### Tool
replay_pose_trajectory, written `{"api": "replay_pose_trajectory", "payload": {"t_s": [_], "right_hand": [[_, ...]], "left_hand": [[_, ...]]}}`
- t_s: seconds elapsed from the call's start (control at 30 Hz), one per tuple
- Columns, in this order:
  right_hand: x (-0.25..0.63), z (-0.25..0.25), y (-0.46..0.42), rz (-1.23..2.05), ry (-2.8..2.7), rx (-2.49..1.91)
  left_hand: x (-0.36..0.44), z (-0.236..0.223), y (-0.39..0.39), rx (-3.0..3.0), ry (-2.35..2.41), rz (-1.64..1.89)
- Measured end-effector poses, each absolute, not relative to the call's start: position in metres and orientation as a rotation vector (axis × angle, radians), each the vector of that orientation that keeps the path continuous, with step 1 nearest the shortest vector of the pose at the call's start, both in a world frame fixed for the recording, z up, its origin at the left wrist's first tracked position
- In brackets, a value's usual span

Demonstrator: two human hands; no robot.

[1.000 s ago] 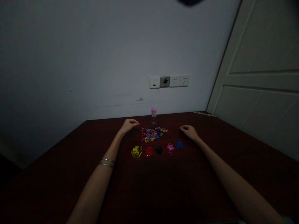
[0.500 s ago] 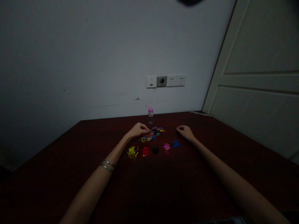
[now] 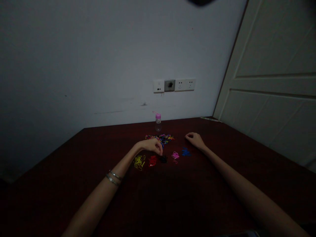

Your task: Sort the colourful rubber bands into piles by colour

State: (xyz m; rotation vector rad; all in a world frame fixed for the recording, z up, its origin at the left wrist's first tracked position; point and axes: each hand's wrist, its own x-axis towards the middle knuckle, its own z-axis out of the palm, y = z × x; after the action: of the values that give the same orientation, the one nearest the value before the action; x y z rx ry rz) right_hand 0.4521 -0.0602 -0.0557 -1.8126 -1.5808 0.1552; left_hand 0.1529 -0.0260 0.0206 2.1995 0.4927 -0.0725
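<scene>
A mixed pile of coloured rubber bands (image 3: 163, 137) lies on a dark red table (image 3: 172, 197). In front of it sit small sorted heaps: yellow (image 3: 139, 162), red (image 3: 152, 160), black (image 3: 164, 159), pink (image 3: 175, 155) and blue (image 3: 185, 152). My left hand (image 3: 151, 146) hovers over the black heap, fingers pinched together; what they hold is too small to make out. My right hand (image 3: 195, 139) rests on the table beside the blue heap, fingers curled loosely.
A small clear bottle with a pink cap (image 3: 158, 121) stands behind the pile near the wall. Wall sockets (image 3: 174, 85) sit above it. A white door (image 3: 276, 82) stands at the right. The room is dim.
My left hand went from beside the mixed pile into it, then drew back toward me to the black heap. The right hand stayed still.
</scene>
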Motion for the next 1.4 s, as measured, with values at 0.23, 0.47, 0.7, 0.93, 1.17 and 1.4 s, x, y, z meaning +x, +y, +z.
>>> {"api": "replay_pose_trajectory", "payload": {"t_s": [0.23, 0.47, 0.7, 0.93, 1.17, 1.4], "right_hand": [[0.450, -0.054, -0.063, 0.173, -1.584, -1.786], [0.449, -0.054, -0.063, 0.125, -1.618, -1.796], [0.447, -0.055, -0.061, 0.038, -1.672, -1.842], [0.450, -0.053, -0.061, 0.236, -1.560, -1.720], [0.432, -0.031, -0.063, 0.382, -1.807, -1.477], [0.381, -0.011, -0.059, 0.424, -2.167, -1.411]], "left_hand": [[0.145, 0.027, -0.020, 2.161, 0.555, 0.039], [0.119, 0.002, 0.024, 1.818, 0.892, 0.801], [0.095, -0.036, 0.061, 1.455, 0.992, 1.163], [0.090, -0.044, 0.067, 1.493, 0.977, 1.180], [0.092, -0.046, 0.067, 1.538, 1.046, 1.181], [0.096, -0.048, 0.065, 1.717, 1.138, 1.127]]}}
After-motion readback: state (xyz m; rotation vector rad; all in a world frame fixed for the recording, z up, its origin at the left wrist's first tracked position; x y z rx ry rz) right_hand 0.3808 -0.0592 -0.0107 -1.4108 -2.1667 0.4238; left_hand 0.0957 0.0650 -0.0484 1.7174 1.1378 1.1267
